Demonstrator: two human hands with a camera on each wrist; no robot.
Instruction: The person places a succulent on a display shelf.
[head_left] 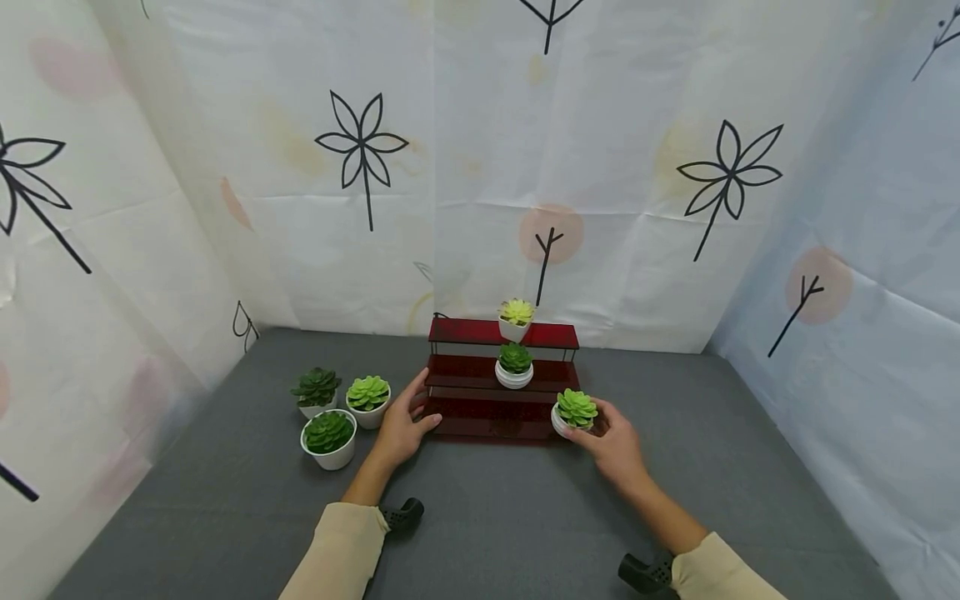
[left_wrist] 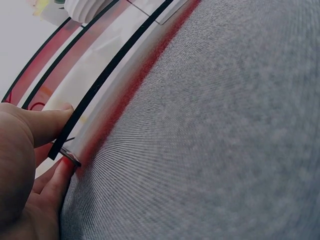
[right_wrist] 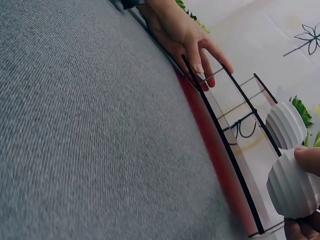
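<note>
A three-tier red see-through display stand (head_left: 487,419) with thin dark wire supports stands on the table. My left hand (head_left: 402,423) grips its left end; in the left wrist view the thumb (left_wrist: 52,122) lies on the lowest shelf's corner, with other fingers below it. At the right end of the lowest shelf, my right hand (head_left: 617,446) holds a light green potted succulent (head_left: 576,408) by its ribbed white pot (right_wrist: 292,187). Whether that pot touches the shelf I cannot tell. A dark green succulent (head_left: 514,360) sits on the middle shelf, and a yellow-green one (head_left: 516,313) on the top shelf.
Left of the stand, three more potted succulents cluster: a dark one (head_left: 316,388), a bright green one (head_left: 368,395) and a mid-green one (head_left: 329,435) in front. Grey cloth (head_left: 510,525) covers the table. White patterned fabric (head_left: 480,150) hangs behind and at both sides.
</note>
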